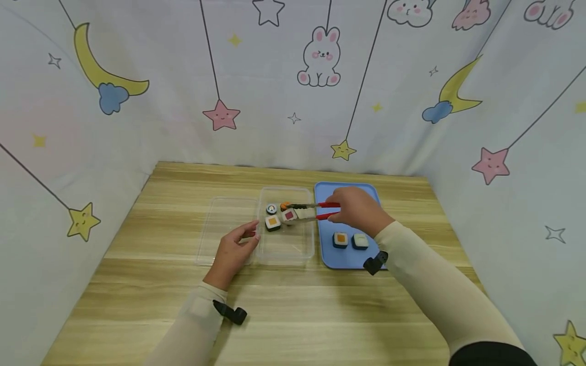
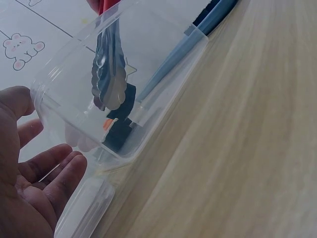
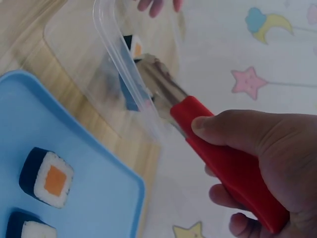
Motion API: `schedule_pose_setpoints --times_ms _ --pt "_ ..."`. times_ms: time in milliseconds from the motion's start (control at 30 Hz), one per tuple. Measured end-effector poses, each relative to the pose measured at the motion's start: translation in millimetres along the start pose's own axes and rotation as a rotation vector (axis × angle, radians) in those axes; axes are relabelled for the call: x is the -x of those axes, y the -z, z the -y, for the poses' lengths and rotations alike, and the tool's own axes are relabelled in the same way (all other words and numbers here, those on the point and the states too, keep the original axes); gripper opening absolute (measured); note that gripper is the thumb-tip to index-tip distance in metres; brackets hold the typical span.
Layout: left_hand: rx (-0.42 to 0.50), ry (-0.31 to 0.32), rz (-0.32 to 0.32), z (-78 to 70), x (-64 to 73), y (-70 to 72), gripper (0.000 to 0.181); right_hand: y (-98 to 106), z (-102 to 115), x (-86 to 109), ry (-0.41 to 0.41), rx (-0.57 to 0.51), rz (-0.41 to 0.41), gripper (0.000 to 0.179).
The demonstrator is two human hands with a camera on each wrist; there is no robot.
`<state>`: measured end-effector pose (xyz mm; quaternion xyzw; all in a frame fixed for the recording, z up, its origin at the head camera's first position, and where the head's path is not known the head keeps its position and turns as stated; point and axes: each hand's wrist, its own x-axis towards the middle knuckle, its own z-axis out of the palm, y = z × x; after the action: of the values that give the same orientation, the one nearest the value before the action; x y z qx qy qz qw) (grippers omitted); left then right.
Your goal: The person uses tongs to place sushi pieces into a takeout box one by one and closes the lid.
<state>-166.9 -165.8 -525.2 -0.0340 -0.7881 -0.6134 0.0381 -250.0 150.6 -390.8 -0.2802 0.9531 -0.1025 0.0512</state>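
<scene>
My right hand (image 1: 359,208) grips the red handles of a pair of metal tongs (image 3: 218,153). The tong tips reach inside a clear plastic box (image 1: 286,260), at a sushi piece with a dark red centre (image 1: 289,215). Beside it in the box sit a sushi piece with an orange centre (image 1: 272,222) and a small round roll (image 1: 271,209); an orange-topped piece (image 1: 285,206) is partly covered by the tongs. At the box's left wall is my left hand (image 1: 231,256), its fingers loosely extended and fingertips right at the rim in the left wrist view.
Right of the box lies a blue tray (image 1: 329,260), with an orange-centred sushi piece (image 1: 340,240) and a pale-centred one (image 1: 360,241) near its front. A clear shallow lid (image 1: 217,236) lies left of the box. A printed curtain (image 1: 274,137) encloses the wooden table (image 1: 293,315).
</scene>
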Motion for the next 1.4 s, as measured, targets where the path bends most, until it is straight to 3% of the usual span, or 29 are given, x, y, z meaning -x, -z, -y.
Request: schedule_pose_setpoints --times_ms 233,400,733,900,1167,1400 --pt "-0.026 0.011 -0.011 21.5 -6.0 -1.9 0.044 -4 2 -5.8 -0.004 -0.001 0.036 0.026" --pt "0.021 -0.013 -0.010 23.7 -6.4 -1.1 0.044 -7 2 -6.3 0.007 0.025 0.031 0.023" --pt "0.003 -0.041 -0.018 26.4 -5.5 -0.4 0.043 -1 -10 9.2 -0.026 -0.064 -0.043 0.036" --pt "-0.007 -0.046 -0.012 26.7 -5.6 0.9 0.044 0 -25 31.6 -0.036 -0.159 -0.175 0.042" --pt "-0.021 -0.036 -0.009 26.1 -5.1 2.0 0.044 -20 -55 88.1 0.033 -0.206 -0.425 0.050" --pt "-0.008 -0.029 -0.003 25.2 -5.4 0.3 0.043 -47 -82 140.0 -0.016 -0.206 -0.464 0.049"
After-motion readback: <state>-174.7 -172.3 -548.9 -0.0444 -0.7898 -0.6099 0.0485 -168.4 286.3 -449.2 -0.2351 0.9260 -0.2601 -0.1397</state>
